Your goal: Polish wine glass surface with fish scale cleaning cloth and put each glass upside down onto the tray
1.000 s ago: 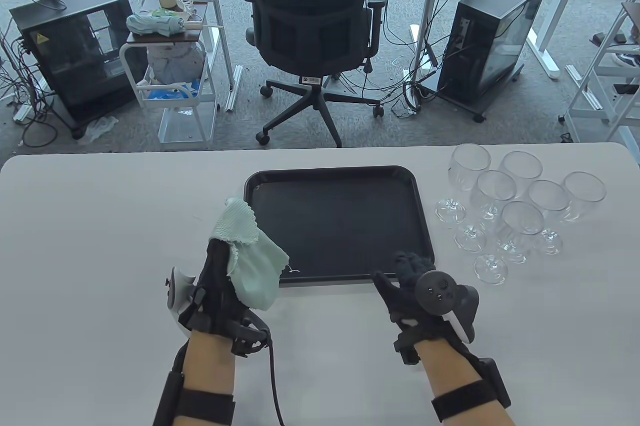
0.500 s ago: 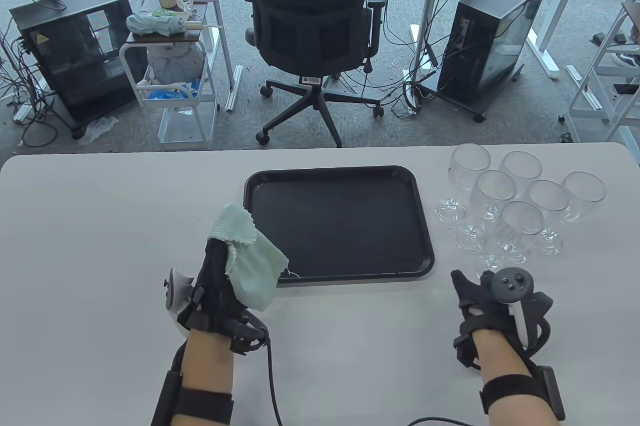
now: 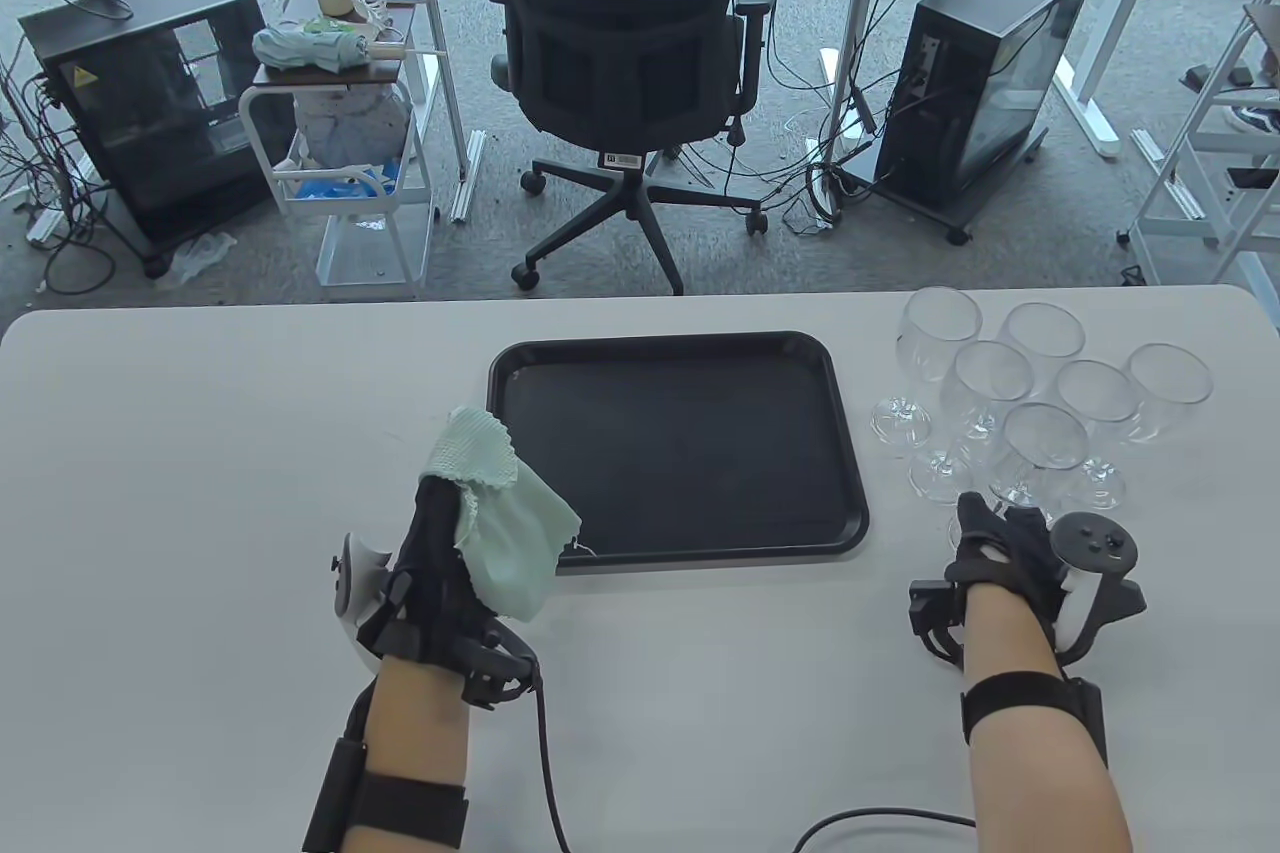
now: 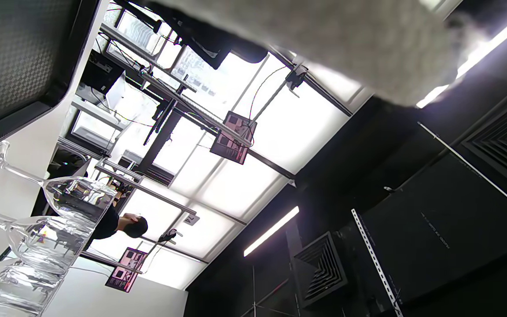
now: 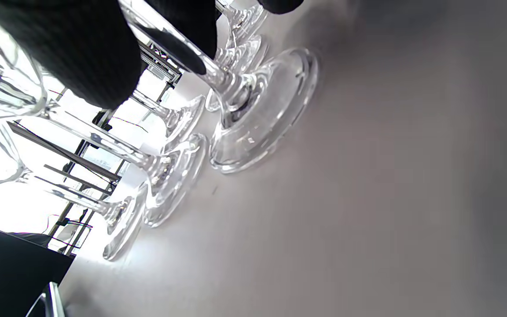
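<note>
Black tray [image 3: 680,548] sits mid-table with nothing on it; its near rim runs between the two hands. Bare white table [image 3: 200,493] lies open to the left of the tray and along the near edge. Six wine glasses [image 3: 1095,393] stand upright in a tight cluster near the table's far right corner, well apart from the tray's right rim; their feet sit close together, some nearly touching.

Left hand [image 3: 435,563] is raised at the tray's near left corner, fingers extended upward, with the pale green fish scale cleaning cloth [image 3: 500,518] draped over them and hanging across the palm side. The cloth's lower edge overlaps the tray rim in the table view. Whether the thumb pins the cloth cannot be told.

Right hand [image 3: 1005,548] is at the nearest wine glass [image 3: 1045,438], at the front of the cluster. In the right wrist view, gloved fingers [image 5: 82,57] flank that glass's stem [image 5: 178,53] just above the foot, which rests flat on the table. The fingers appear curled around the stem.
</note>
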`<move>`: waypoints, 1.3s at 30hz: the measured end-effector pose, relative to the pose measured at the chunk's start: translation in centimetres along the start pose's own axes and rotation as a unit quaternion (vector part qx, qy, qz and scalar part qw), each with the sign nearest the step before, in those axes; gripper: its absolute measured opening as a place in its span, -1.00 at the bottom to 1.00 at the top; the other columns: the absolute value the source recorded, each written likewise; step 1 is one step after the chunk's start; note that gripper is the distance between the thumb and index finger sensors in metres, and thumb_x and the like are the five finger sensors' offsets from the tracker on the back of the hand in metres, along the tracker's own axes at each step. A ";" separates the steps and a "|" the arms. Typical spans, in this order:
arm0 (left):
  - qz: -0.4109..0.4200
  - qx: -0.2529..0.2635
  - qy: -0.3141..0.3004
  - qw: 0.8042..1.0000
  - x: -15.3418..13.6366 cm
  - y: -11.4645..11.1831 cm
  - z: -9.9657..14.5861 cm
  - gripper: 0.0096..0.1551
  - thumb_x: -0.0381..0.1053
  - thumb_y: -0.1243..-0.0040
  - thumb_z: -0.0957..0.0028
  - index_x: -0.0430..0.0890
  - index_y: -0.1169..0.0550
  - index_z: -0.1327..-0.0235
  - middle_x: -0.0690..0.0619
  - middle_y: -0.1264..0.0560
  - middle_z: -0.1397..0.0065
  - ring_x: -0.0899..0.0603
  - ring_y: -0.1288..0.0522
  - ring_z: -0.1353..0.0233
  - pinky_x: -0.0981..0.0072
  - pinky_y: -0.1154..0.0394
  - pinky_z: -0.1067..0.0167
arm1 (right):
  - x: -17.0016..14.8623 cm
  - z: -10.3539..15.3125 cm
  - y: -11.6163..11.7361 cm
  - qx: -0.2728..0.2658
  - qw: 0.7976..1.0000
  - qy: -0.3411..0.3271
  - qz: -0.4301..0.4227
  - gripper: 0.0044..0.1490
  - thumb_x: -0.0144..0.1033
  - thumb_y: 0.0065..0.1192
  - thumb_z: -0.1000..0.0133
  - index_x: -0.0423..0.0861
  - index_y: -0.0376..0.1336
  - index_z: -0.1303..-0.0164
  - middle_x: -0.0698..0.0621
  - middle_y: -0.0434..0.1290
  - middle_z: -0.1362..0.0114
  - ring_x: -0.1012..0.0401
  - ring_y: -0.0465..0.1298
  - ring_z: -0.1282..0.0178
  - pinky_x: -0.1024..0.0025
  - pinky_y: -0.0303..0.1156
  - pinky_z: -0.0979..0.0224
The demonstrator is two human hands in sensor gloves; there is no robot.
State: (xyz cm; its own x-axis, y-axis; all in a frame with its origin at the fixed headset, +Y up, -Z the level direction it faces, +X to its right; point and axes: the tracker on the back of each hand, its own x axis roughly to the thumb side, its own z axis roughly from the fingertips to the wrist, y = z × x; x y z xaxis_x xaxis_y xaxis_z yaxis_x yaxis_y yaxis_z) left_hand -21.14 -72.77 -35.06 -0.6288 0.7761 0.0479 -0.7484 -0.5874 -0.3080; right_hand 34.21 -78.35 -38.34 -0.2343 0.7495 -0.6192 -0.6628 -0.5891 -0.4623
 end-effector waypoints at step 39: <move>-0.487 -0.160 -0.035 0.858 -3.2 -9.4 -0.5 -0.31 0.37 0.03 -0.21 0.12 -0.33 -0.56 0.02 0.02 -0.80 -0.32 0.17 -0.76 -0.57 0.20 -0.49 | 5.9 21.3 4.2 -0.072 0.737 -0.634 0.225 -0.40 -0.12 0.53 -0.04 0.11 0.36 -0.30 0.00 0.55 -0.28 -0.06 0.22 -0.59 -0.21 0.26 -0.47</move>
State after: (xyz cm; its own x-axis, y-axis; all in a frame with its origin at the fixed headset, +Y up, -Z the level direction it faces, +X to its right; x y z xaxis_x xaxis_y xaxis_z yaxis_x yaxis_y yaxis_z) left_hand -11.93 -69.63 -32.82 0.2418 0.8409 0.4842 -0.8370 0.4332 -0.3343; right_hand 14.84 -69.96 -30.42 -0.9438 0.0941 0.3169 -0.2534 -0.8214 -0.5109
